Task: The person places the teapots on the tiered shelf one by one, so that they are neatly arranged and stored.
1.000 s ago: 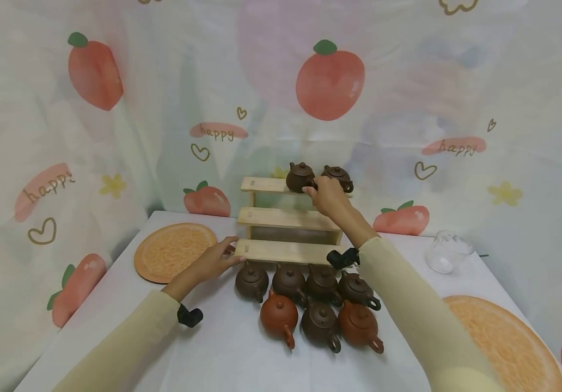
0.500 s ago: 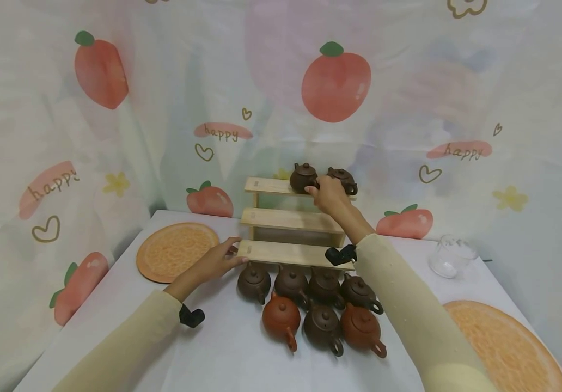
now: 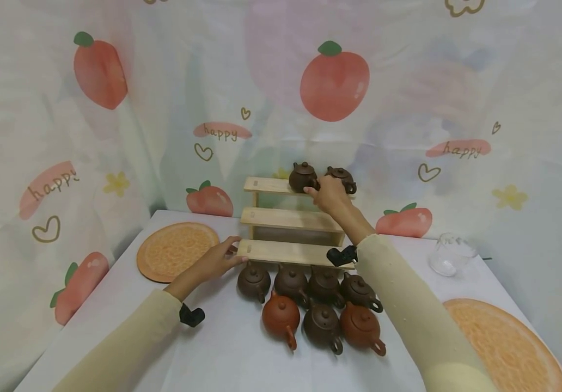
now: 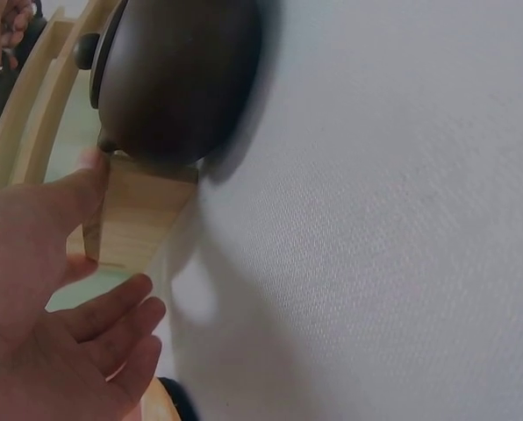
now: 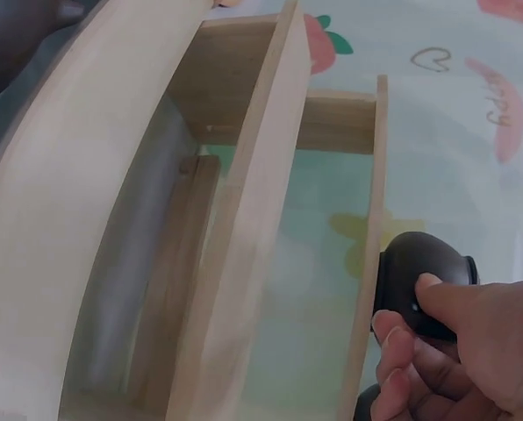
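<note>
At the top of a three-step wooden shelf rack (image 3: 291, 219), my right hand (image 3: 331, 196) pinches a dark brown teapot (image 3: 301, 177) by its handle side. In the right wrist view the thumb lies on that teapot's body (image 5: 411, 276) and the other fingers are curled below. A second dark teapot (image 3: 343, 174) sits to its right, partly behind the hand. My left hand (image 3: 216, 260) holds the left end of the lowest step (image 4: 143, 210), thumb at its front edge near a teapot (image 4: 178, 83). The remaining left fingers are loosely bent beside it.
Several dark teapots (image 3: 291, 280) line the table before the rack. In front of them stand a reddish teapot (image 3: 280, 316), a dark one (image 3: 321, 322) and another reddish one (image 3: 360, 324). Orange round mats (image 3: 175, 247) lie left and right; a glass bowl (image 3: 450, 256) stands back right.
The head view has shifted slightly. Both hands and the teapots keep the same places on and around the rack.
</note>
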`<action>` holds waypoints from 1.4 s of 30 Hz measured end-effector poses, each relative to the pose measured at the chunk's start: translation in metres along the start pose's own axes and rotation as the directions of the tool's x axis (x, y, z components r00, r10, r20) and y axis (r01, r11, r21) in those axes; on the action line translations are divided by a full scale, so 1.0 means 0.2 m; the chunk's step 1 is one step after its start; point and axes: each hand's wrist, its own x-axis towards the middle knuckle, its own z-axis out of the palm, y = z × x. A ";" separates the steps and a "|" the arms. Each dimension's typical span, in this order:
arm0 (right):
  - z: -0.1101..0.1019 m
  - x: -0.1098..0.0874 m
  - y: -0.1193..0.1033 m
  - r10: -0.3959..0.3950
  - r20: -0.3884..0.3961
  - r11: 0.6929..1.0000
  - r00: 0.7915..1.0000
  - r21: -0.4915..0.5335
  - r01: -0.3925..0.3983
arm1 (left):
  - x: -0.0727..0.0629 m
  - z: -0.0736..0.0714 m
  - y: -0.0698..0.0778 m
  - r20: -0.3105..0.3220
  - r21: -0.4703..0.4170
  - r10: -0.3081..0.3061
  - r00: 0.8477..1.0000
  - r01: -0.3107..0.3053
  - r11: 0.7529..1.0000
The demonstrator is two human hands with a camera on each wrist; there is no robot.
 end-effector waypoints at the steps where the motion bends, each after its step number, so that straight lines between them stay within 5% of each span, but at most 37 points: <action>1: 0.00 -0.01 0.01 0.001 0.003 1.000 1.000 -0.007 -0.001 | 0.00 0.00 0.00 0.001 0.000 -0.005 1.000 0.005 1.000; 9: -0.03 -0.20 0.13 -0.057 0.136 0.995 0.989 -0.071 0.067 | 0.00 0.00 -0.01 0.004 -0.001 0.000 1.000 0.000 1.000; 15: -0.02 -0.46 0.31 -0.100 0.161 0.986 0.982 -0.120 0.120 | 0.00 0.00 0.01 0.003 0.001 0.005 1.000 -0.005 1.000; 20: -0.01 -0.71 0.45 -0.041 0.186 0.978 0.982 -0.192 0.077 | 0.00 0.00 0.01 0.014 -0.001 -0.006 1.000 0.006 1.000; 26: 0.01 -0.90 0.60 0.082 0.278 0.976 0.957 -0.216 -0.021 | 0.00 0.00 0.00 0.011 -0.008 -0.001 1.000 0.001 1.000; 33: 0.05 -1.00 0.69 0.096 0.353 0.992 0.931 -0.106 -0.062 | -0.01 0.00 0.00 0.010 0.000 -0.007 1.000 0.007 1.000; 42: 0.11 -1.03 0.71 0.004 0.301 0.998 0.954 -0.054 0.013 | -0.01 0.00 0.01 0.009 0.000 -0.017 1.000 0.017 1.000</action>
